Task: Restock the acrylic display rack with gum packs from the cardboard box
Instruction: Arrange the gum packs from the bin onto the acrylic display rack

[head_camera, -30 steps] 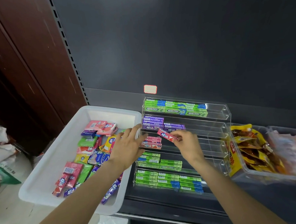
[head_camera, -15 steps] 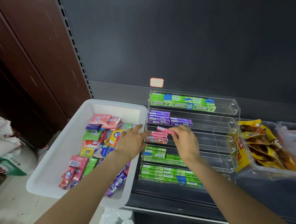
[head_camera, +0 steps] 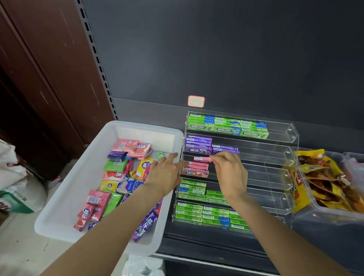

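Even soft light, wide-angle edge bending, right edge perhaps blurred

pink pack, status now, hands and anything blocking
Right hand pinches pink pack at rack third tier. Left hand open against rack's left edge. Nothing blocking.

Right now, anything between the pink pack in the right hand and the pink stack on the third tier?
Nothing visible. The right hand pinches the pink gum pack just above the pink stack in the acrylic rack. The left hand lies beside the rack's left edge, off that path.
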